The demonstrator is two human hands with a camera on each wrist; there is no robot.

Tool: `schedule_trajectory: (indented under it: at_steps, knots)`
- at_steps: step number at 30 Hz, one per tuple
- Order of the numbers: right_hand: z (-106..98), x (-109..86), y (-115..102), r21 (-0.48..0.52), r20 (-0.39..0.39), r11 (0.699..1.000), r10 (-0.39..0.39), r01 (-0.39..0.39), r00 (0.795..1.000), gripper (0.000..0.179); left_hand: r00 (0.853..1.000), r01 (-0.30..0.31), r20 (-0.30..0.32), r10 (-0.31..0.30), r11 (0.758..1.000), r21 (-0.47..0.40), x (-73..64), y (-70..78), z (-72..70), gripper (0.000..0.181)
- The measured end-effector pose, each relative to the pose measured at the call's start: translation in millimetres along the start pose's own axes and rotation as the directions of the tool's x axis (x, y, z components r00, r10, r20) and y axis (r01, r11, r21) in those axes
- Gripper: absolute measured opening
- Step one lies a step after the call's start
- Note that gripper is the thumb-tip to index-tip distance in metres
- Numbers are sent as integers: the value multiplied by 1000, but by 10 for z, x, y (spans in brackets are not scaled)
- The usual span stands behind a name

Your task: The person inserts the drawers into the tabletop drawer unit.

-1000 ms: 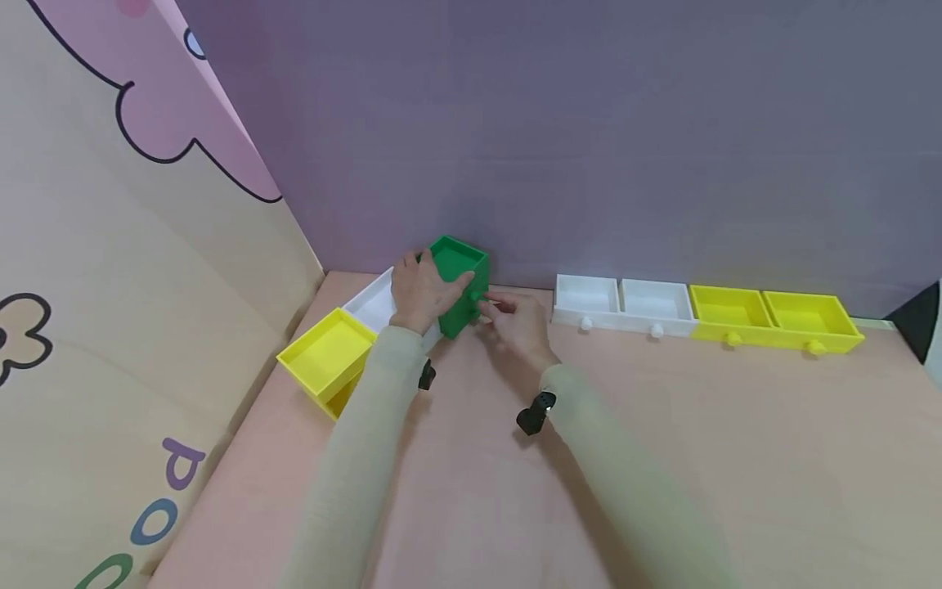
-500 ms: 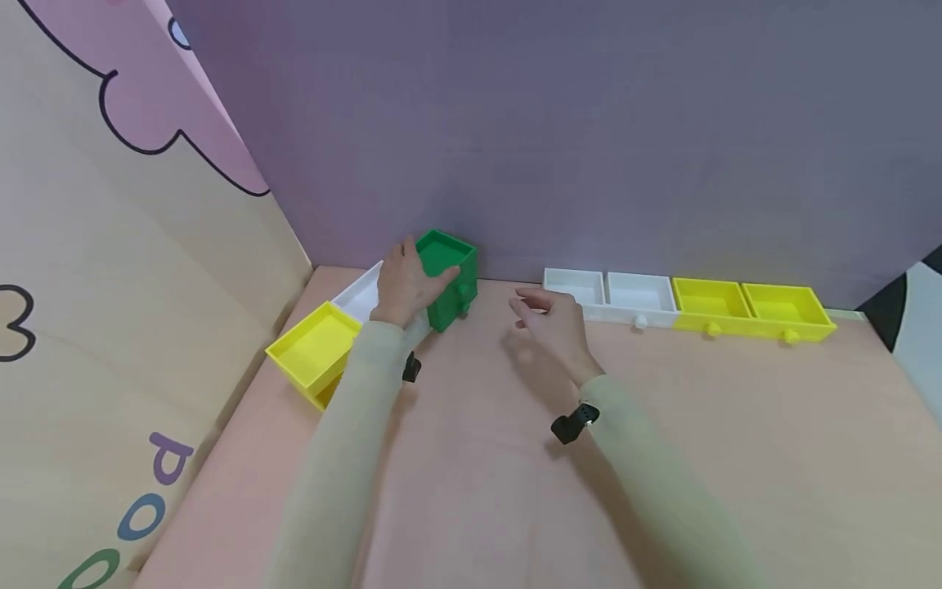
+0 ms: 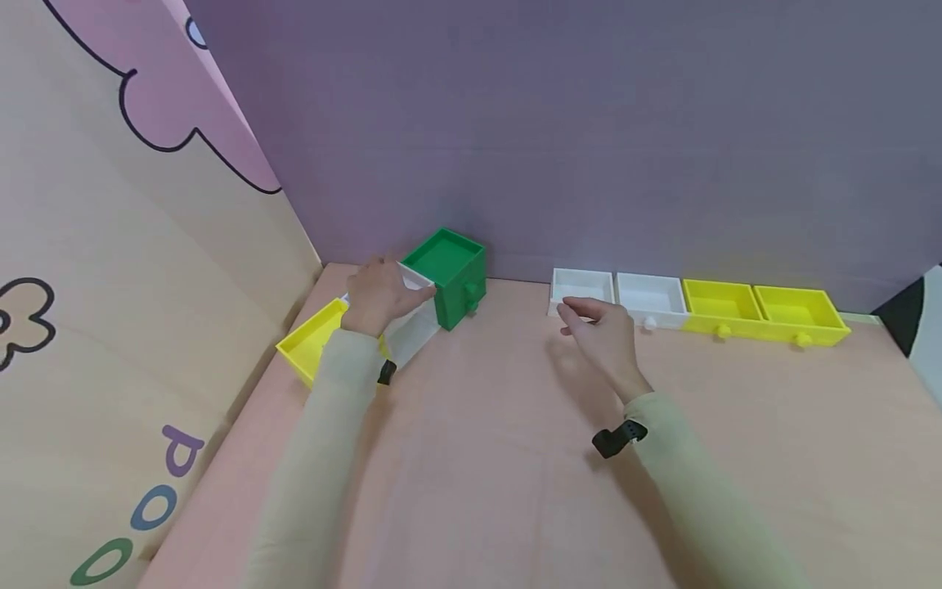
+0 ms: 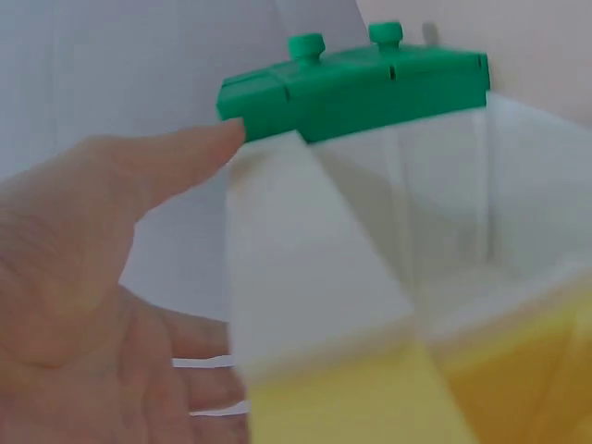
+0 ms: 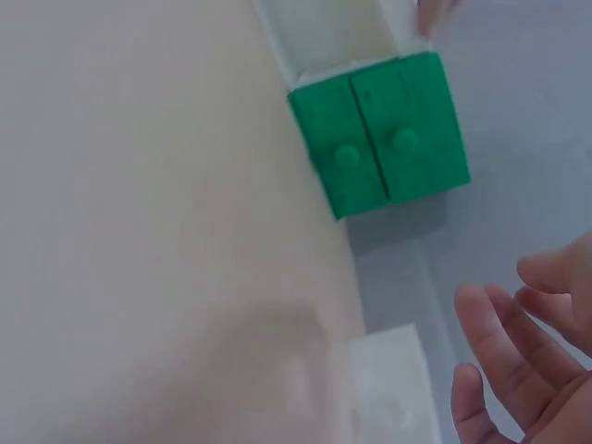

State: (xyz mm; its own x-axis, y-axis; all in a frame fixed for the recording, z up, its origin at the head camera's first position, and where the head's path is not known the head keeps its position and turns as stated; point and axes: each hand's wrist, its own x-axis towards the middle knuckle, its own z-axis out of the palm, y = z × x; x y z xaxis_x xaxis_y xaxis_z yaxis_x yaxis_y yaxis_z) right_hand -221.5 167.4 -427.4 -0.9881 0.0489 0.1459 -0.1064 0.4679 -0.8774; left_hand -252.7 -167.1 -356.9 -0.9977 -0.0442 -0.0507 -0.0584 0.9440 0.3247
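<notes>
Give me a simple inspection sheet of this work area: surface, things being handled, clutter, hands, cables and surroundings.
Surface: pink table.
Job's things: green drawers at one end of a white-and-yellow unit; two white trays and two yellow trays in a row.
Clutter: nothing seen.
Left hand: at the unit, thumb near the green drawers; contact unclear.
Right hand: by the white trays, holding nothing.
Cables: nothing seen.
Surroundings: purplish back wall, printed cream side panel.
</notes>
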Motion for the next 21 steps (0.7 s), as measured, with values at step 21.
schedule_trajectory:
  at_steps: [21]
  knots:
    - [-90,110,530,-95,-155,966,223,-240,962,39,999,30,-22,-30,999,16,-316,-258,-36,74]
